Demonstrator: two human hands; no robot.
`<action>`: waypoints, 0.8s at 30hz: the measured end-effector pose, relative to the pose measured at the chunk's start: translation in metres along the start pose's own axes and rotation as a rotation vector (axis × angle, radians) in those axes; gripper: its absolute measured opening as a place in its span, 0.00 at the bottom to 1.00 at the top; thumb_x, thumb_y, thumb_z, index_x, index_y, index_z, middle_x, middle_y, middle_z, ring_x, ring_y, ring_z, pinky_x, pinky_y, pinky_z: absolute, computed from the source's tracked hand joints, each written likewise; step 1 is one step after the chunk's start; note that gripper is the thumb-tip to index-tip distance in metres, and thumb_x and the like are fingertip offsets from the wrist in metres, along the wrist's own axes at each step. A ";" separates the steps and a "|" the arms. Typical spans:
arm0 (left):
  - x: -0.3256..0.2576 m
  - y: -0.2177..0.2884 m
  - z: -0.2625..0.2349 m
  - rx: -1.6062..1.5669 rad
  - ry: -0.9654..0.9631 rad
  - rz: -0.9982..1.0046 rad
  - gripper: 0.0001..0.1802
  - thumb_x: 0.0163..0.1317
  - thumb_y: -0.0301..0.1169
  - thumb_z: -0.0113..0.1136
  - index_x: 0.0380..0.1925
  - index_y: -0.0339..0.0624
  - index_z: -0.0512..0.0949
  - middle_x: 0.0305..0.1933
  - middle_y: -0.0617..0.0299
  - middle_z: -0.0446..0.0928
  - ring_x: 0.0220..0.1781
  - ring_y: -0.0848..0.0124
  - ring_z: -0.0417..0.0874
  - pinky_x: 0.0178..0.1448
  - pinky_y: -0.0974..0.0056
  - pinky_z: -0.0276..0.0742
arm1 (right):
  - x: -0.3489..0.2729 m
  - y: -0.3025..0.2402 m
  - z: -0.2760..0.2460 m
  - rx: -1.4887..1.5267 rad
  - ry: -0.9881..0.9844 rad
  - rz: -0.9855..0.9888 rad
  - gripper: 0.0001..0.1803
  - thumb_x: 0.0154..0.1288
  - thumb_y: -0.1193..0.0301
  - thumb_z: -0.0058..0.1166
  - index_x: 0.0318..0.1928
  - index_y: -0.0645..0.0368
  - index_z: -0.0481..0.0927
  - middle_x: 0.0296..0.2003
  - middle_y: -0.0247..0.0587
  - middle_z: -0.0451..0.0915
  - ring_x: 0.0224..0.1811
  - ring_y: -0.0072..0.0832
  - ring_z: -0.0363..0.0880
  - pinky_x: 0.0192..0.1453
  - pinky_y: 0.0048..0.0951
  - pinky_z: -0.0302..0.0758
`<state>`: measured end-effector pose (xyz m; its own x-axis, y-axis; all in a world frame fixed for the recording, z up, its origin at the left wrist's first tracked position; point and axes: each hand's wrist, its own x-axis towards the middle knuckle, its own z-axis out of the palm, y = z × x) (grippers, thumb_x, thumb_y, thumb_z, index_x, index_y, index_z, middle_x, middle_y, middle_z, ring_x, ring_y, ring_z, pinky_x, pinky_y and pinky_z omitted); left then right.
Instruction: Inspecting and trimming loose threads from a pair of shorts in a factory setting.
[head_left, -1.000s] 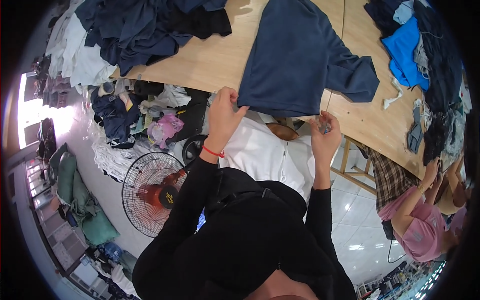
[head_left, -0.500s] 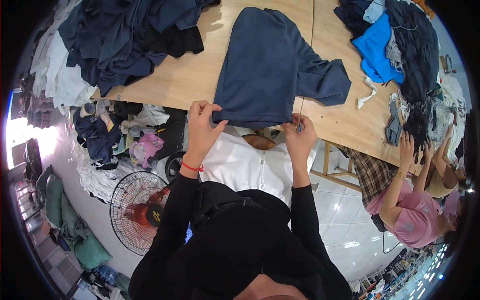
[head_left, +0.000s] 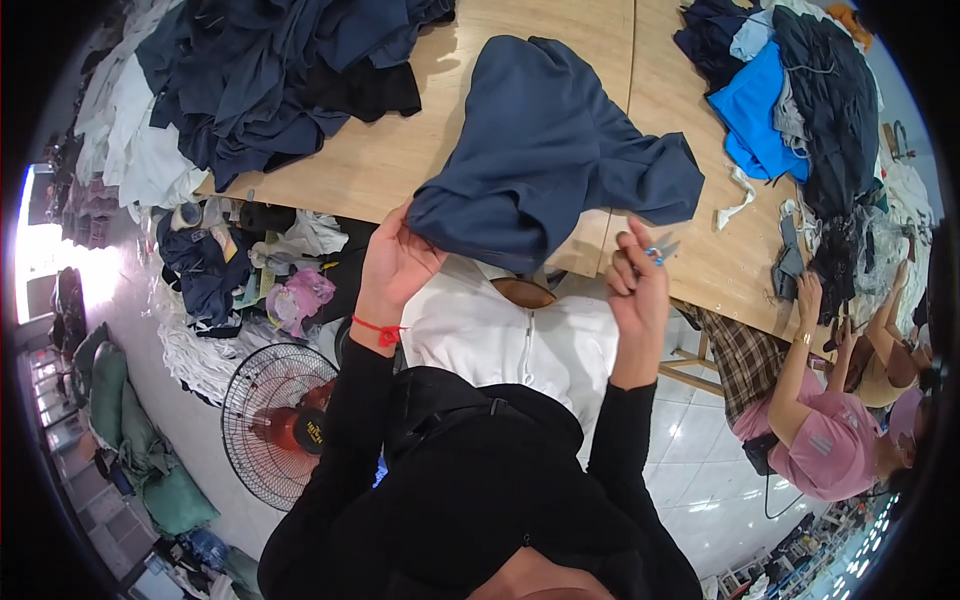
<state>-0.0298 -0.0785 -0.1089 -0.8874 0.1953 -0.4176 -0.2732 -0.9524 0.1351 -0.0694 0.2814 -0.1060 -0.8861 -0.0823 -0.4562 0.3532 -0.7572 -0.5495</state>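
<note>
1 head view: we list 1 navy garment [head_left: 530,140] on 1 wooden desk [head_left: 605,50], ahead of us and between our 2 hands. Its long axis runs from the near edge away from us, leaning slightly right; 1 sleeve branches right, its end just beyond the right hand [head_left: 640,285].

Left hand [head_left: 392,268], the nearer: half-cupped, touching the garment's near left corner; fingers partly under cloth, so we cannot tell whether it grips. Right hand: apart from the body of the garment, fingers curled around 1 pair of small snips [head_left: 657,253], blue-handled, blades pointing right.

Also counted: 1 dark clothing pile [head_left: 260,80] at far left, pieces uncountable; 1 bright blue cloth [head_left: 750,105] at right; 1 floor fan [head_left: 275,425]; 1 co-worker in pink [head_left: 825,445].
</note>
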 end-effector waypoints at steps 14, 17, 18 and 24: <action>-0.005 -0.018 0.015 0.493 0.023 0.182 0.16 0.84 0.39 0.55 0.58 0.40 0.80 0.60 0.57 0.85 0.62 0.65 0.86 0.68 0.54 0.81 | 0.014 0.100 0.040 -1.517 -0.035 -0.761 0.13 0.61 0.73 0.74 0.45 0.60 0.87 0.39 0.51 0.85 0.38 0.47 0.85 0.46 0.40 0.81; -0.006 -0.021 0.012 0.473 0.009 0.188 0.15 0.84 0.39 0.55 0.57 0.40 0.81 0.59 0.57 0.86 0.61 0.65 0.86 0.68 0.53 0.81 | 0.021 0.095 0.026 -1.487 -0.026 -0.783 0.10 0.65 0.74 0.70 0.46 0.59 0.86 0.35 0.47 0.84 0.35 0.46 0.84 0.41 0.41 0.80; -0.008 -0.022 0.006 0.420 -0.003 0.175 0.14 0.84 0.38 0.55 0.56 0.40 0.81 0.59 0.57 0.86 0.61 0.65 0.86 0.69 0.52 0.81 | 0.023 0.090 0.019 -1.361 -0.045 -0.756 0.10 0.66 0.74 0.70 0.46 0.60 0.86 0.32 0.44 0.83 0.33 0.43 0.84 0.40 0.40 0.79; 0.000 -0.015 -0.002 0.136 0.153 0.159 0.16 0.84 0.39 0.55 0.56 0.39 0.83 0.62 0.55 0.86 0.63 0.61 0.87 0.70 0.49 0.82 | 0.010 0.034 0.007 -0.040 -0.165 0.303 0.07 0.79 0.68 0.63 0.48 0.57 0.82 0.41 0.35 0.87 0.21 0.10 0.62 0.22 0.18 0.56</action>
<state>-0.0245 -0.0647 -0.1127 -0.8593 -0.0025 -0.5114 -0.1911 -0.9260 0.3257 -0.0685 0.2501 -0.1249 -0.7744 -0.4057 -0.4855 0.6164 -0.6566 -0.4346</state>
